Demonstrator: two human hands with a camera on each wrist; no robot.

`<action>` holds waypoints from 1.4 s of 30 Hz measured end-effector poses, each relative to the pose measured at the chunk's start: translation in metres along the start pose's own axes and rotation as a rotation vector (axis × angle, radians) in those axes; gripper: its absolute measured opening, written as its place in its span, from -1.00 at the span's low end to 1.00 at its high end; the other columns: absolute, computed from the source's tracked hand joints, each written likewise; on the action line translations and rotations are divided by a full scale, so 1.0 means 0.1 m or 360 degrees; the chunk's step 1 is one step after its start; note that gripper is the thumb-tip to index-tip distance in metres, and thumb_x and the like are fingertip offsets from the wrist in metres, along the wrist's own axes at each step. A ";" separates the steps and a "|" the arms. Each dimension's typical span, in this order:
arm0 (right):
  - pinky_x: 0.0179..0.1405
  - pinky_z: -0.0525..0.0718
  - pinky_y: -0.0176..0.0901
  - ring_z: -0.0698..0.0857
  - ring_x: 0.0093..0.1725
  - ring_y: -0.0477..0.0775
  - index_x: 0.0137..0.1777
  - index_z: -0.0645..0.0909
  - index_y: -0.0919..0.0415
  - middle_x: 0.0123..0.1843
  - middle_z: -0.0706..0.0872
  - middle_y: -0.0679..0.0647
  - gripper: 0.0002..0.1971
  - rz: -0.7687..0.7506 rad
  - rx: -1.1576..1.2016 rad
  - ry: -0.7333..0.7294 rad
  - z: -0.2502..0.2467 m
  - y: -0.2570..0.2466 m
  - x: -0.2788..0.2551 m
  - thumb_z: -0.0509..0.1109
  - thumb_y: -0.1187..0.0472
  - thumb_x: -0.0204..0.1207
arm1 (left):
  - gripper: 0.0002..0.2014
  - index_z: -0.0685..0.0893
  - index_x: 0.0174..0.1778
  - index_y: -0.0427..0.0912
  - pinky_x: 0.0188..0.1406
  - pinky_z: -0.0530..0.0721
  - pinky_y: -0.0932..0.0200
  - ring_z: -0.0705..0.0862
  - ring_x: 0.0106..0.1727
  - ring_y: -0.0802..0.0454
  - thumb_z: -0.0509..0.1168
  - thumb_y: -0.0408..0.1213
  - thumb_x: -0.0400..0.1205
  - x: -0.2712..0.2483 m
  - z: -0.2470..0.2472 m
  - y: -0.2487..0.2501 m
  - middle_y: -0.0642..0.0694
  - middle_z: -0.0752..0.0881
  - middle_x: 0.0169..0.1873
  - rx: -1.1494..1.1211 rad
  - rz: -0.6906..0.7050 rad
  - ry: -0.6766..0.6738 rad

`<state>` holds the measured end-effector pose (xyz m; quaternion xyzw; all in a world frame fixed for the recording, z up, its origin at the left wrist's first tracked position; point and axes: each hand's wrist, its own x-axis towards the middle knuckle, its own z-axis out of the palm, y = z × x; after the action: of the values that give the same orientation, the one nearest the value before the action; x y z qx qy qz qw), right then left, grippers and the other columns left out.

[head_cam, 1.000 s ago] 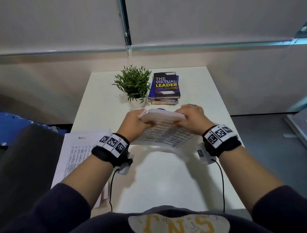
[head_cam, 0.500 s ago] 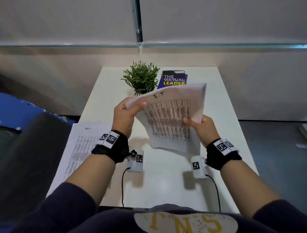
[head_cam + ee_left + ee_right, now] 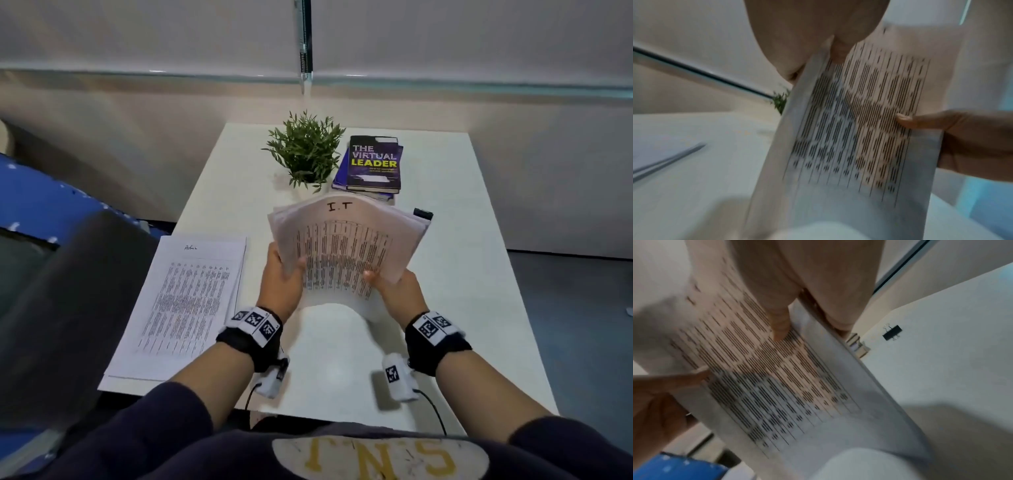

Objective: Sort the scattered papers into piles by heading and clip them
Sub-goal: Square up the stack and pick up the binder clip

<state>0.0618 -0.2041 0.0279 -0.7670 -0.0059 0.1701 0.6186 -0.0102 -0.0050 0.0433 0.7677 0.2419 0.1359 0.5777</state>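
A stack of printed sheets headed "I.T" (image 3: 346,246) stands nearly upright above the white table (image 3: 479,274), bowed at the top. My left hand (image 3: 282,277) grips its left edge, thumb on the front page (image 3: 859,113). My right hand (image 3: 394,284) grips the lower right edge, thumb pressed on the print (image 3: 777,369). A second pile with a handwritten heading (image 3: 185,301) lies flat at the table's left edge. A black binder clip (image 3: 423,214) lies on the table just behind the held stack's right corner, also shown in the right wrist view (image 3: 892,332).
A small green potted plant (image 3: 305,150) and a stack of books topped by "The Virtual Leader" (image 3: 373,164) stand at the back of the table. A dark chair back (image 3: 58,301) is at the left, beside the flat pile.
The stack went from lying low between my hands to being raised upright; now it is held lower and squarer, with both hands gripping near its bottom edge.
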 end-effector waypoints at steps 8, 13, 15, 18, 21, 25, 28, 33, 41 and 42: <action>-0.27 0.56 -0.42 0.70 -0.15 -0.18 -0.02 0.66 0.12 -0.14 0.74 -0.07 -0.90 -0.0047 -0.0110 0.0017 0.37 -0.33 0.18 0.51 0.21 0.52 | -0.82 0.56 0.22 -0.12 -0.13 0.69 0.14 0.66 -0.12 0.05 0.25 -0.31 0.70 0.37 -0.32 -0.01 -0.02 0.69 -0.09 -0.0089 -0.0138 0.0029; -0.14 0.69 -0.24 0.76 -0.12 -0.02 -0.01 0.68 0.16 -0.12 0.79 0.01 -0.83 0.0003 -0.0097 -0.0171 1.28 -0.57 0.35 0.57 0.18 0.46 | -0.89 0.58 0.10 -0.21 -0.29 0.64 0.32 0.70 -0.11 0.02 0.30 -0.37 0.68 0.74 -1.21 -0.10 -0.12 0.73 -0.05 -0.0125 -0.0230 0.0196; 0.14 0.70 -0.01 0.76 0.05 0.09 0.12 0.67 0.18 0.03 0.80 0.07 -0.72 0.0061 -0.0110 -0.0322 1.75 -0.53 0.38 0.56 0.10 0.47 | -0.86 0.59 0.13 -0.28 -0.30 0.61 0.32 0.70 -0.13 0.02 0.31 -0.38 0.67 0.89 -1.67 -0.31 -0.17 0.74 -0.02 -0.0002 -0.0303 0.0181; 0.35 0.59 0.06 0.71 0.21 0.10 0.20 0.63 0.10 0.17 0.75 0.02 -0.73 0.0233 -0.0075 -0.0559 2.39 -0.36 0.33 0.51 0.11 0.53 | -0.79 0.61 0.20 -0.33 -0.29 0.63 0.18 0.69 -0.17 -0.09 0.32 -0.40 0.66 1.01 -2.28 -0.69 -0.24 0.74 0.00 0.0141 -0.0503 0.0123; 0.30 0.56 -0.04 0.68 0.25 0.11 0.29 0.63 0.16 0.24 0.72 0.04 -0.62 0.0326 -0.0209 -0.0626 2.86 -0.15 0.24 0.52 0.08 0.51 | -0.81 0.61 0.16 -0.33 -0.44 0.56 0.19 0.61 -0.32 -0.05 0.32 -0.39 0.66 1.03 -2.65 -1.11 -0.27 0.72 -0.06 0.0258 -0.0665 0.0114; 0.23 0.62 -0.02 0.72 0.18 0.19 0.22 0.65 0.32 0.18 0.76 0.17 -0.65 0.0423 -0.0422 -0.0566 3.26 0.10 0.21 0.51 0.12 0.52 | -0.86 0.58 0.08 -0.29 -0.39 0.58 0.13 0.62 -0.27 -0.12 0.33 -0.37 0.64 1.06 -2.85 -1.56 -0.23 0.71 -0.10 0.0420 -0.0774 0.0075; -0.12 0.58 -0.12 0.62 -0.10 0.10 -0.02 0.52 0.23 -0.03 0.64 0.12 -0.71 0.0487 -0.0885 -0.0617 3.40 0.24 0.23 0.49 0.03 0.52 | -0.74 0.55 0.20 -0.29 -0.23 0.61 0.07 0.64 -0.12 -0.20 0.33 -0.39 0.61 1.07 -2.90 -1.80 -0.26 0.63 0.10 0.0700 -0.0818 -0.0033; 0.12 0.57 -0.04 0.60 0.19 0.26 0.28 0.46 0.26 0.26 0.47 0.23 -0.51 0.0543 -0.1042 -0.0166 3.42 0.31 0.28 0.53 0.07 0.46 | -0.88 0.62 -0.09 -0.19 -0.05 0.74 0.02 0.68 -0.09 -0.17 0.36 -0.41 0.48 1.13 -2.94 -2.05 -0.21 0.63 0.07 0.0756 -0.0888 -0.0020; 0.05 0.61 -0.09 0.68 0.14 0.25 0.46 0.37 0.57 0.24 0.61 0.36 -0.33 0.0850 -0.0758 -0.0315 3.51 0.27 0.33 0.48 0.10 0.55 | -0.64 0.60 0.22 -0.24 0.17 0.68 -0.07 0.71 0.09 -0.17 0.46 -0.26 0.54 1.18 -2.99 -2.09 -0.16 0.73 0.07 0.0375 -0.1151 -0.0081; 0.06 0.58 -0.13 0.68 0.17 0.25 0.48 0.35 0.56 0.27 0.61 0.37 -0.31 0.0886 -0.0774 -0.0370 3.52 0.28 0.33 0.47 0.08 0.55 | -0.62 0.55 0.25 -0.24 0.17 0.67 -0.07 0.70 0.10 -0.18 0.45 -0.26 0.55 1.17 -2.98 -2.09 -0.17 0.71 0.08 0.0352 -0.1169 -0.0065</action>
<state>-0.0073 0.1299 -0.0695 -0.8392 0.0924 0.4108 0.3441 -0.1017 0.3468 -0.0760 0.6902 0.5024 -0.1223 0.5061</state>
